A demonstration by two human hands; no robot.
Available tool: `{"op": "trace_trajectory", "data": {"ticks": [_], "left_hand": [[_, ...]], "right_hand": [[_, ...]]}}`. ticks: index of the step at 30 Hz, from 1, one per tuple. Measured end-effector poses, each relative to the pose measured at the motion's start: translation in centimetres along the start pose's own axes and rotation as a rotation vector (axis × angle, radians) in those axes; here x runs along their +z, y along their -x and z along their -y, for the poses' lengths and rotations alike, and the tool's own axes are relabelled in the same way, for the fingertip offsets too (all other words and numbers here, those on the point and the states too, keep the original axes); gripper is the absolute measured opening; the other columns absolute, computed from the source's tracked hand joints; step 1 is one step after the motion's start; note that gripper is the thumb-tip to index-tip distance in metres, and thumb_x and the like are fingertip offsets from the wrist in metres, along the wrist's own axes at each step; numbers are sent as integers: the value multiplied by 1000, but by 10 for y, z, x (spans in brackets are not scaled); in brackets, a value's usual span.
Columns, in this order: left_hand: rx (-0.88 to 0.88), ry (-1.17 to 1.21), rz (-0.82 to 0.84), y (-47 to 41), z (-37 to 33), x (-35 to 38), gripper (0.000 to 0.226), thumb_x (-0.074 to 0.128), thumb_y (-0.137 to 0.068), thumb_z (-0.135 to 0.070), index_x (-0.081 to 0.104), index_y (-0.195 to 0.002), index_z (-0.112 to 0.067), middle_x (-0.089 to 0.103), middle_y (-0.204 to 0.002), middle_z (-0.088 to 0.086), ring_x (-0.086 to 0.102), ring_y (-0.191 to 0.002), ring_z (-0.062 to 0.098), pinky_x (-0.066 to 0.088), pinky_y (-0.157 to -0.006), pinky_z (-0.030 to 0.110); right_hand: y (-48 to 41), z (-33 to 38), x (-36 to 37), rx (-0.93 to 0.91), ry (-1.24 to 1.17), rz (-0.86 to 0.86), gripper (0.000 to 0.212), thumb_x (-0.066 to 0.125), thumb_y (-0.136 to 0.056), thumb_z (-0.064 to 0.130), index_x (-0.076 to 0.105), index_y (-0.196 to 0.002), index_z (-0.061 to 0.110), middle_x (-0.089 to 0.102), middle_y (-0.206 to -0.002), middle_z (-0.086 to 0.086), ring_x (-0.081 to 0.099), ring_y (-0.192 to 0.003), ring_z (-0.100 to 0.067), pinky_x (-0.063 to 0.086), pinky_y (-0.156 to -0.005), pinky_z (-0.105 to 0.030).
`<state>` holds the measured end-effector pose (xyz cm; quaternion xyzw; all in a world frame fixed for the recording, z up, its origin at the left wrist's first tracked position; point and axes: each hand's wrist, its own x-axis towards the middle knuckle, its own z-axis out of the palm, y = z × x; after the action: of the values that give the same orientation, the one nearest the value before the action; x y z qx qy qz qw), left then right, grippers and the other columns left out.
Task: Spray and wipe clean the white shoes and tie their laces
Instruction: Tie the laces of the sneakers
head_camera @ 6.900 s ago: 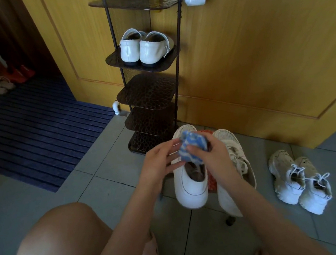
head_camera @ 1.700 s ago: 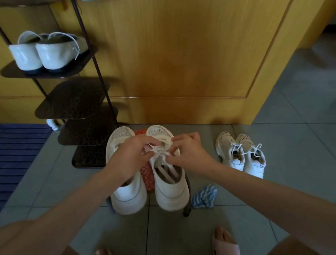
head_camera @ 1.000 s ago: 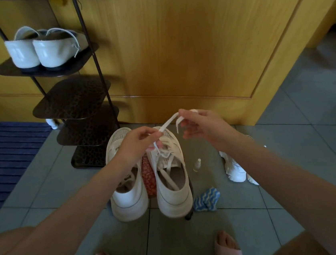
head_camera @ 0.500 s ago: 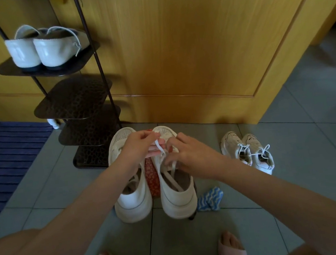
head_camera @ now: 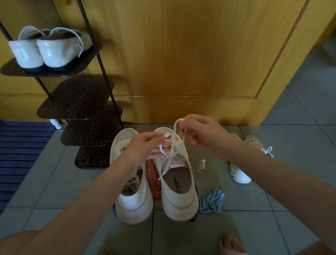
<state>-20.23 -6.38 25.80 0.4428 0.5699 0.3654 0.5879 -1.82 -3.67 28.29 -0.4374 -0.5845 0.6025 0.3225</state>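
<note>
Grips: left grip (head_camera: 142, 149) pinches a strand of the lace (head_camera: 165, 165); right grip (head_camera: 203, 135), just beside it, pinches a raised loop.
Laced shoe (head_camera: 180, 197): directly under both grips, on the floor (head_camera: 176, 241).
Second shoe (head_camera: 134, 204): under the left wrist.
Spray bottle (head_camera: 201, 165): below the right grip.
Cloth (head_camera: 211, 203): beside the laced shoe's heel.

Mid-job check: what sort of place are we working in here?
Most likely a home entryway: a tiered metal shoe rack holding white slip-on shoes stands against a wooden panelled wall, on a grey tiled floor with a dark blue ribbed mat at the left.
</note>
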Motion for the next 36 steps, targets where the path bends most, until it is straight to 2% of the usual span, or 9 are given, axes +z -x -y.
{"op": "trace_trajectory", "data": {"ticks": [5, 9, 13, 19, 22, 25, 27, 31, 36], "left_hand": [[46, -62, 107, 2, -4, 3, 27, 58, -90, -15, 64, -115, -7, 70, -106, 12, 67, -98, 22, 55, -82, 23], [50, -139, 135, 2, -4, 5, 23, 59, -90, -20, 68, -110, -15, 69, -109, 10, 63, -105, 24, 47, -99, 37], [76, -172, 164, 2, -6, 5, 26, 66, -85, -24, 68, -110, -19, 69, -108, 7, 63, -105, 23, 45, -99, 40], [120, -175, 95, 3, -6, 10, 31, 68, -81, -32, 69, -98, -6, 70, -95, 14, 64, -83, 19, 50, -87, 33], [93, -99, 47, 0, -5, 11, 23, 64, -86, -29, 69, -95, -9, 70, -87, 6, 65, -80, 15, 52, -78, 24], [64, -40, 14, -3, -3, 9, 29, 61, -87, -29, 68, -100, -4, 68, -95, 15, 64, -84, 20, 52, -83, 30], [45, 15, 15, -3, -3, 8, 29, 59, -89, -26, 67, -103, -2, 66, -98, 18, 63, -85, 23, 53, -81, 29], [35, 47, -33, -3, -5, 11, 27, 50, -95, -24, 65, -109, -6, 69, -87, 10, 64, -73, 16, 54, -68, 21], [-90, 278, -166, -10, -8, 9, 40, 32, -100, -35, 60, -115, -10, 74, -76, 5, 71, -68, 14, 54, -58, 24]], "right_hand": [[-5, 12, 3, -115, -38, -41, 22, 61, -90, 16, 66, -103, -1, 66, -88, -12, 53, -60, -12, 39, -45, -17], [-12, 15, 3, -126, -96, -151, 18, 65, -87, 17, 68, -97, 2, 66, -85, -7, 53, -64, -11, 38, -47, -15], [-17, 9, 9, -127, 14, -170, 19, 66, -87, 18, 68, -100, 5, 66, -88, -4, 57, -66, -3, 42, -55, -11], [-24, 3, 17, -155, 202, -131, 20, 63, -89, 25, 71, -95, 8, 71, -90, -7, 64, -82, -16, 52, -80, -33], [-22, 4, 10, -154, 454, -61, 30, 55, -92, 38, 71, -89, 13, 68, -77, 0, 60, -68, -3, 49, -68, -24], [-16, 8, -1, -101, 569, 49, 28, 56, -90, 42, 71, -90, 18, 69, -77, 3, 61, -70, -1, 49, -70, -20], [-13, 11, -7, -85, 586, 78, 19, 65, -85, 37, 71, -91, 20, 70, -80, 3, 62, -73, -6, 51, -74, -23], [-10, 10, -8, -76, 512, 23, 15, 73, -80, 30, 68, -81, 16, 60, -57, 15, 50, -50, 5, 39, -52, -10], [-12, 6, -5, -79, 498, -37, 19, 69, -84, 33, 63, -82, 15, 57, -49, 13, 50, -45, -4, 44, -51, -19]]}}
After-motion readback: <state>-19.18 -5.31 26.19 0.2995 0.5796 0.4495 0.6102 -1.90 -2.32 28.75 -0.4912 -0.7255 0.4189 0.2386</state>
